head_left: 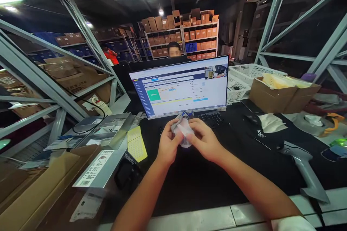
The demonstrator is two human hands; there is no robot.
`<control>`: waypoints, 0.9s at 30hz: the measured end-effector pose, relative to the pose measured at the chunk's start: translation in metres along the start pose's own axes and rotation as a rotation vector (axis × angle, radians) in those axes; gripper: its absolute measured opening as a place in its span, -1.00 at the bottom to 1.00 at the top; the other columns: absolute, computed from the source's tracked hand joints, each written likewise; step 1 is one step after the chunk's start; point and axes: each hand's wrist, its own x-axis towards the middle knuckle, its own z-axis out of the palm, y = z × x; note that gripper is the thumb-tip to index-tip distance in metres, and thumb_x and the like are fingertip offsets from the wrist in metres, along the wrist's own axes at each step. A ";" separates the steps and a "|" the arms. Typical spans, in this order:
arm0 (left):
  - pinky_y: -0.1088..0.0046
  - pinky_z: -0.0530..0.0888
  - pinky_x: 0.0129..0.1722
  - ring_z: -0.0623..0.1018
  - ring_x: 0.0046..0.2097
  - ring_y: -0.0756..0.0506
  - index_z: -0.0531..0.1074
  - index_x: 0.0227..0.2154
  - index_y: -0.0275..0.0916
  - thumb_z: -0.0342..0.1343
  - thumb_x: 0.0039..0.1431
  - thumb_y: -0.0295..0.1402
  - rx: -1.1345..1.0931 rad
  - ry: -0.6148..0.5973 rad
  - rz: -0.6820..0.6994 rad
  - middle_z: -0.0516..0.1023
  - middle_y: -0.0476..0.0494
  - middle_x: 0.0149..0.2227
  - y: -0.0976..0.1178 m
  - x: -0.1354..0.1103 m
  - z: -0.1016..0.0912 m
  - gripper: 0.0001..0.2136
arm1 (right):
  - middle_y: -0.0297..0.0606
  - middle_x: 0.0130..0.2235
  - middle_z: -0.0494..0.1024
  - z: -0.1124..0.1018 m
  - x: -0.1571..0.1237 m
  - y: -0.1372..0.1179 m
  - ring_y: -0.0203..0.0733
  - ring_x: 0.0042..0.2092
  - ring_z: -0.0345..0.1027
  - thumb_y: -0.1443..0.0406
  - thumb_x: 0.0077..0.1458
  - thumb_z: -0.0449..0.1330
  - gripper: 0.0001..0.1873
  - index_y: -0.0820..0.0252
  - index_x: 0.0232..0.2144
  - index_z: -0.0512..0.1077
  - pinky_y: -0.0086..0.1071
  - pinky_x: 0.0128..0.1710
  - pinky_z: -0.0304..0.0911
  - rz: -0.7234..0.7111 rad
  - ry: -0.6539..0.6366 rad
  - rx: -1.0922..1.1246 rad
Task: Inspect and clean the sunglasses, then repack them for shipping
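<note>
Between my two hands is a small clear plastic bag with something pale and a bit of blue inside; its contents are too unclear to name. My left hand grips the bag's left side, thumb on the front. From the other side my right hand pinches it with the thumb and bent fingers. Both hands are above the black desk mat, just in front of the monitor. Partly behind my hands lies a black keyboard.
To the right are a grey barcode scanner, a black mouse, a tape roll and a carton of envelopes. On the left stand an open cardboard box, a yellow label sheet and metal trays. A person is behind the monitor.
</note>
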 end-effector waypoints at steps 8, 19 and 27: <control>0.49 0.53 -0.19 0.61 -0.18 -0.08 0.51 0.02 -0.18 0.43 -0.09 -0.33 -0.049 -0.017 -0.084 0.64 -0.19 -0.08 0.008 0.005 0.004 -0.47 | -0.07 0.07 0.46 -0.014 0.001 -0.010 -0.06 0.10 0.37 0.20 0.34 0.06 -0.70 0.16 0.02 0.45 -0.18 0.11 0.30 -0.169 -0.071 -0.240; 0.58 0.50 -0.36 0.57 -0.38 0.01 0.51 -0.21 -0.26 0.40 -0.14 -0.45 0.246 0.141 0.019 0.63 -0.06 -0.37 0.007 0.001 0.011 -0.65 | -0.11 -0.15 0.59 -0.004 0.001 -0.002 -0.05 -0.15 0.49 0.29 0.31 0.10 -0.86 0.20 -0.19 0.45 -0.22 -0.17 0.38 -0.288 -0.046 -0.560; 0.50 0.50 -0.44 0.54 -0.51 -0.01 0.52 0.02 -0.27 0.07 0.19 -0.43 0.584 0.011 0.052 0.64 -0.09 -0.40 0.024 -0.012 0.013 -0.65 | -0.20 -0.29 0.62 -0.008 -0.006 -0.005 -0.17 -0.39 0.41 0.33 0.29 0.12 -0.80 0.20 -0.04 0.38 -0.30 -0.36 0.24 -0.409 0.169 -0.581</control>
